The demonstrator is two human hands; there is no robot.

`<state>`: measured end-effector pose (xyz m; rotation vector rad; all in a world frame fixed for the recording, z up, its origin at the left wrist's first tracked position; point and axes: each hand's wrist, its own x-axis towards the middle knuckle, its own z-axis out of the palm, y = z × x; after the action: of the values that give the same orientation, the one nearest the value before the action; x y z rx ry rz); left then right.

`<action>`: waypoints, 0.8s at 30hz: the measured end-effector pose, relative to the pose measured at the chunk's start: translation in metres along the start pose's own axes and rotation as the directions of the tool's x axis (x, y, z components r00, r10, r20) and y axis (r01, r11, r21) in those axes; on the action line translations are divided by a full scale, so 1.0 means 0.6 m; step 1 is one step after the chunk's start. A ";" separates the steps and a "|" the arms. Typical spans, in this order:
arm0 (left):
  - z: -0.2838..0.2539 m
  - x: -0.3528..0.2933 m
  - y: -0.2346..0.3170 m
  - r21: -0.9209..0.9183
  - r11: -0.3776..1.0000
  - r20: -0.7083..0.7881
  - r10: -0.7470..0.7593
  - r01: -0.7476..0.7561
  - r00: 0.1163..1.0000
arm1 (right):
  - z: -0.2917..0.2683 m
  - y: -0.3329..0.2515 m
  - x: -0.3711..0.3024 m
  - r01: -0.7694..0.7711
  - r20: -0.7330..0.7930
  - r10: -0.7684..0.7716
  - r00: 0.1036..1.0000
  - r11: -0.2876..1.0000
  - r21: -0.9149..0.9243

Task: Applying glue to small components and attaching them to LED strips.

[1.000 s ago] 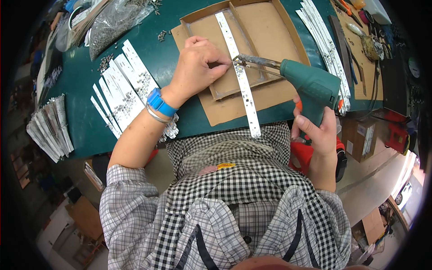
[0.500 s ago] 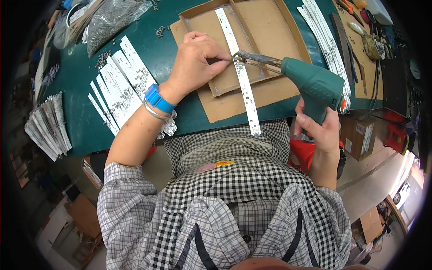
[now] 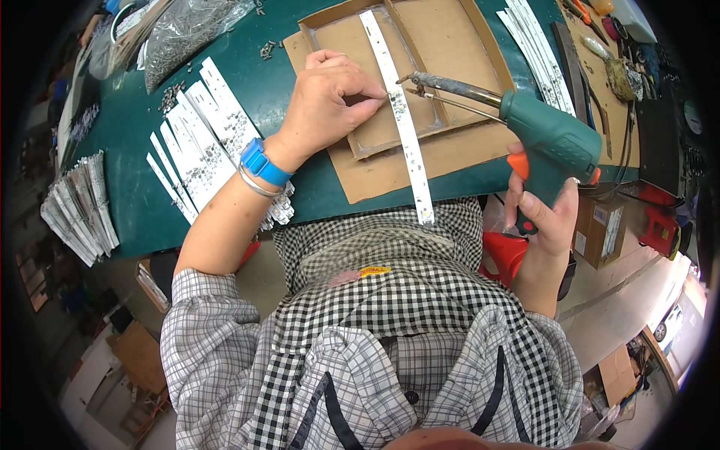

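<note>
A white LED strip board (image 3: 406, 135) lies slantwise over a shallow cardboard tray (image 3: 457, 129), its near end reaching past the table edge. My left hand (image 3: 335, 97) is closed in a pinch at the strip's left edge, thumb and forefinger together; whatever is between the fingertips is too small to make out. With my right hand (image 3: 553, 217) I grip the handle of a green soldering gun (image 3: 553, 136) with an orange trigger. Its tip stands just right of the strip, near my left fingertips and apart from the board.
More white strip boards (image 3: 199, 142) lie in a row at left, with a bundle (image 3: 79, 210) beyond. Another stack of strips (image 3: 536, 56) is at right. A clear bag of small screws (image 3: 184, 45) sits at the back left. Tools and cables (image 3: 611, 82) crowd the right side.
My right hand has drawn the soldering gun back to the right, so its tip has left the strip. My left hand stays pinched at the same spot.
</note>
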<state>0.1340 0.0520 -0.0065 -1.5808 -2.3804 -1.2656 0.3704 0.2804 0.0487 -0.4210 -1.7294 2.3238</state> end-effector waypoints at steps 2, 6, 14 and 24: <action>0.000 0.000 -0.001 0.003 1.000 -0.003 0.004 -0.004 1.000 | 0.000 0.007 0.000 0.023 0.000 -0.023 1.000 0.999 0.030; -0.004 -0.001 0.000 0.022 1.000 0.016 -0.007 0.006 1.000 | -0.003 0.017 -0.003 0.059 -0.028 -0.059 0.998 0.998 0.004; -0.053 0.008 0.031 0.188 0.974 0.087 0.109 -0.124 0.990 | -0.021 -0.011 -0.033 0.231 -0.095 -0.226 0.969 0.972 0.044; -0.014 0.003 0.172 -0.077 0.930 0.494 0.348 -0.359 0.797 | -0.086 -0.030 -0.053 0.322 -0.387 -0.585 0.712 0.762 -0.562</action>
<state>0.2101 0.0646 0.0626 -2.4532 -2.1415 -0.8238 0.4181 0.3212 0.0551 -0.5670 -1.7891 1.2534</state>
